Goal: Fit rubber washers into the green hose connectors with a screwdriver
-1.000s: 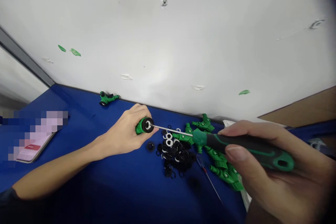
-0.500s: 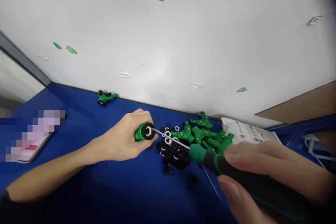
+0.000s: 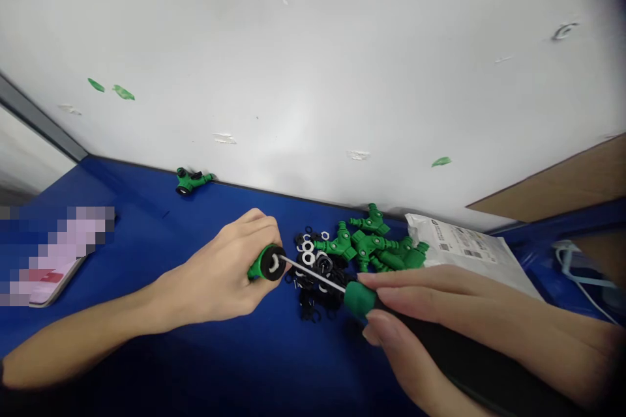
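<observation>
My left hand (image 3: 239,267) is closed round a green hose connector (image 3: 259,265), whose black-rimmed round opening faces right and shows a white ring inside. A screwdriver (image 3: 360,300) with a green and black handle is gripped in my right hand (image 3: 440,326). Its metal shaft points left, and the tip is at the connector's opening; how far it reaches inside I cannot tell. Just behind the shaft lies a pile of black and white rings and small parts (image 3: 317,270). Several green Y-shaped connectors (image 3: 372,244) lie to the right of that pile.
A single green and black Y-connector (image 3: 193,180) rests by the white wall (image 3: 293,78). On the left of the blue table (image 3: 205,365) is a blurred pink phone-like object (image 3: 63,260). A white plastic bag (image 3: 469,247) lies at right, near brown cardboard (image 3: 552,189).
My right hand has shifted left and its fingers now sit farther forward along the screwdriver's handle. The connector's opening appears slightly lower and further left, as the whole view has shifted a little.
</observation>
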The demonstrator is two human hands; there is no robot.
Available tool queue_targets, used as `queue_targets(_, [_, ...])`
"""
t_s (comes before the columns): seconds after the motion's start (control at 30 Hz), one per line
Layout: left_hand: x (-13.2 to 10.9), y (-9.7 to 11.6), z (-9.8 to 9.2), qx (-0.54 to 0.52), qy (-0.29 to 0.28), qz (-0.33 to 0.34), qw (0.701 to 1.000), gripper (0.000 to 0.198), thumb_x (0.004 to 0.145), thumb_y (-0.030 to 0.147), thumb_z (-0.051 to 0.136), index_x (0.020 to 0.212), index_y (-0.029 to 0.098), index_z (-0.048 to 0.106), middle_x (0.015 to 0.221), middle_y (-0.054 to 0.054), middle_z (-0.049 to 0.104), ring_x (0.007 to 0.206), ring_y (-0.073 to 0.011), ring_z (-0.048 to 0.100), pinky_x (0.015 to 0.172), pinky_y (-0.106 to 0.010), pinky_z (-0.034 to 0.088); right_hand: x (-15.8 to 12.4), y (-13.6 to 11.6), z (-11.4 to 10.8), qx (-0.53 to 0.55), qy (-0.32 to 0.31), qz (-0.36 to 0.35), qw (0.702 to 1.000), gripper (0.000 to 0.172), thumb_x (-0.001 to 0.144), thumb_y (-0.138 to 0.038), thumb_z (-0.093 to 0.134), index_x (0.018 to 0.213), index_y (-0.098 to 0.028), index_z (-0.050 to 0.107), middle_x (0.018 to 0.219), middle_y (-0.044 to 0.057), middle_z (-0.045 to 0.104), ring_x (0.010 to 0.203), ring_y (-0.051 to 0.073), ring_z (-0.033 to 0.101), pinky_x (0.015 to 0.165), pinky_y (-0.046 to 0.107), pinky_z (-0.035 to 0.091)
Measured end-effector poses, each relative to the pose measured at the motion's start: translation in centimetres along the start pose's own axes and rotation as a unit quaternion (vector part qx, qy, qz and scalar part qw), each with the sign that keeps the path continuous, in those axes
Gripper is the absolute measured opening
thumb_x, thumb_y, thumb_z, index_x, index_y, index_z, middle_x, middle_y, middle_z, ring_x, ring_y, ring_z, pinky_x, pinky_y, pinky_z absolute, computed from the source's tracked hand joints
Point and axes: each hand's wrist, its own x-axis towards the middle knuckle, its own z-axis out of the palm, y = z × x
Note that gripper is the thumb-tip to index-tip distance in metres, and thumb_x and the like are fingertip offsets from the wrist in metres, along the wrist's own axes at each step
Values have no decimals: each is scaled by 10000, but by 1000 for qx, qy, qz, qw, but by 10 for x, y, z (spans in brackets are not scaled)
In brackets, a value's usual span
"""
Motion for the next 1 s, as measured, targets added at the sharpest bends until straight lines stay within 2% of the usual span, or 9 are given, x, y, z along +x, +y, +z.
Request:
queue_targets(0.07, [1, 1, 0, -16, -39, 17, 999, 232, 878, 142, 539, 716, 200, 383, 736, 5, 493, 739, -151, 443, 651, -289, 379, 5, 3, 2, 68, 15, 51, 996, 99, 770, -247, 756, 863, -283, 748, 778, 37, 746, 653, 224, 709, 577, 342, 625])
queue_targets(0.13, [3, 1, -2, -53, -91, 30, 994, 243, 880, 174, 555, 712, 201, 382, 716, 15, 478, 710, -140, 440, 652, -285, 381, 14, 6, 7, 191, 31, 99, 976, 84, 782, -174, 742, 771, -257, 731, 632, 8, 697, 530, 171, 660, 492, 286, 584])
queue_targets(0.2, [5, 0, -5, -93, -132, 30, 986, 254, 865, 184, 578, 708, 203, 379, 693, 26, 458, 685, -131, 432, 639, -278, 379, 22, 13, 15, 331, 37, 152, 930, 116, 793, -136, 728, 725, -228, 711, 554, -17, 650, 423, 123, 595, 382, 221, 504])
queue_targets(0.33, [7, 0, -9, -184, -194, 15, 964, 276, 828, 176, 619, 684, 207, 386, 666, 31, 439, 640, -126, 409, 599, -279, 377, 33, 35, 32, 509, -38, 219, 832, 96, 768, -181, 765, 683, -175, 719, 571, 11, 674, 371, 119, 597, 303, 180, 459])
queue_targets(0.47, [7, -1, -13, -239, -206, 25, 948, 271, 809, 162, 636, 684, 208, 401, 672, 27, 442, 626, -126, 391, 608, -292, 385, 38, 51, 49, 591, -60, 270, 758, 149, 714, -224, 799, 624, -149, 708, 574, 28, 689, 332, 105, 576, 280, 158, 449])
queue_targets(0.63, [7, -6, -12, -277, -195, 37, 940, 236, 807, 162, 636, 697, 207, 432, 687, 9, 484, 655, -141, 428, 639, -308, 416, 40, 54, 75, 648, -62, 346, 675, 243, 618, -280, 851, 555, -136, 665, 519, 18, 660, 294, 71, 520, 264, 114, 409])
queue_targets(0.83, [8, -10, -12, -273, -151, 26, 950, 228, 836, 219, 635, 717, 198, 441, 719, 4, 481, 640, -128, 421, 607, -294, 401, 38, 52, 97, 653, -53, 373, 657, 336, 590, -338, 844, 516, -154, 573, 498, -27, 599, 280, 10, 422, 279, 71, 377])
queue_targets(0.93, [9, -9, -13, -251, -141, 22, 958, 225, 844, 223, 629, 721, 195, 443, 718, 12, 477, 629, -118, 417, 604, -285, 397, 40, 57, 93, 643, -43, 378, 665, 339, 586, -337, 835, 513, -158, 556, 500, -38, 571, 286, -6, 381, 276, 62, 353])
queue_targets(1.0, [9, -8, -13, -222, -131, 30, 966, 232, 851, 237, 622, 712, 194, 441, 707, 12, 486, 637, -122, 435, 620, -287, 404, 42, 64, 80, 629, -34, 376, 680, 312, 575, -326, 839, 526, -156, 582, 504, -40, 572, 284, -10, 357, 259, 65, 327])
